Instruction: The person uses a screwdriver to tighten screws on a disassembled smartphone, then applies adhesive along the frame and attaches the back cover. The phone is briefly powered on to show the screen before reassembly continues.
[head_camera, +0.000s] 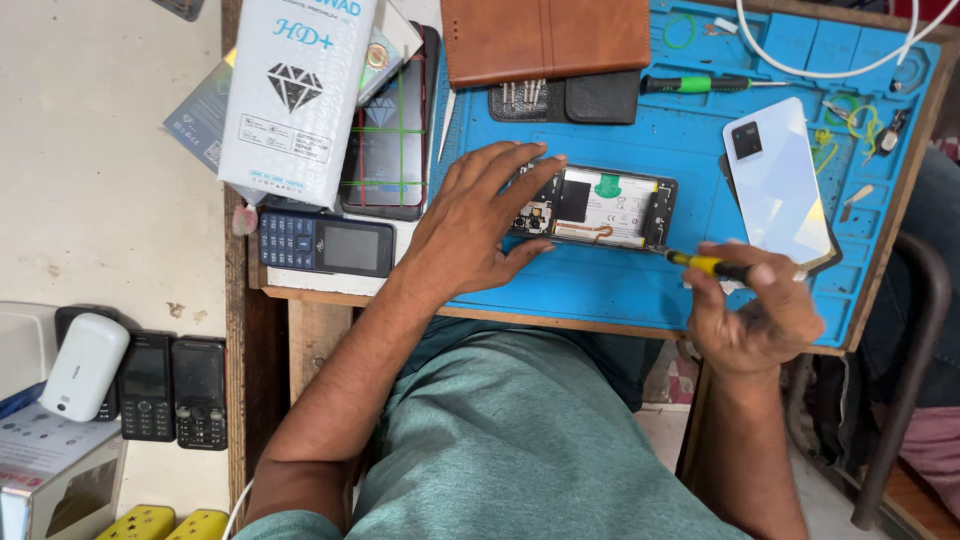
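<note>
Blue mat (600, 285) under opened phone (600, 207), white back cover (777, 185) just beside.

On the repair mat (600, 290) the opened phone (600, 207) lies central; its back cover (778, 180) lies right, a screwdriver (700, 84) behind, a keypad phone (325, 243) left.

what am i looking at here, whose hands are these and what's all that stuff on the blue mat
This is one picture from a camera worn on a person's head, looking down at their own two bare hands. The left hand presses on an opened phone with its back off, lying on a blue work mat. The right hand holds a yellow-handled screwdriver in its grip, tip at the phone's lower right corner. Nearby lie the pale back cover, a green-handled screwdriver, a brown wallet case and a keypad phone.
</note>
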